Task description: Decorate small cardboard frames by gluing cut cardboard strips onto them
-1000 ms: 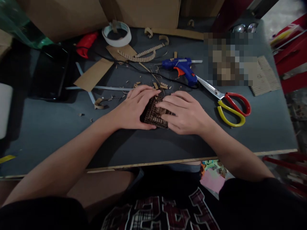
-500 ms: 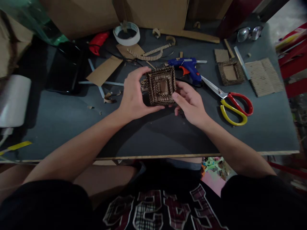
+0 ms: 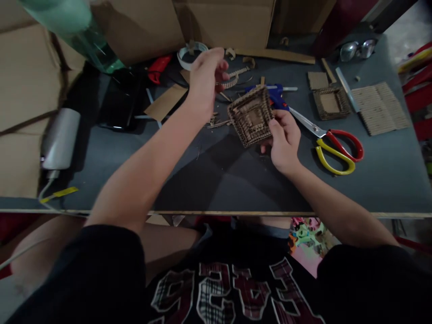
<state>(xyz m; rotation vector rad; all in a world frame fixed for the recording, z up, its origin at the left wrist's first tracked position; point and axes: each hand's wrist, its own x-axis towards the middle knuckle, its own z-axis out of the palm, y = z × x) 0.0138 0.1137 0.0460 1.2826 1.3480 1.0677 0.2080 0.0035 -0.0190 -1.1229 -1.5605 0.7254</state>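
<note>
The person's right hand (image 3: 285, 140) pinches the square cardboard tray (image 3: 252, 118) by its right edge, tilted above the bench (image 3: 216, 189). The left hand (image 3: 206, 82), empty and half open, hovers near the tape roll (image 3: 183, 62). A blue glue gun (image 3: 276, 92) lies behind the tray.

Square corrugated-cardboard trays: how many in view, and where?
2. One tray is in the right hand; the second tray lies on the table beyond the scissors, left of the large corrugated sheet. The left forearm could hide others.
</note>
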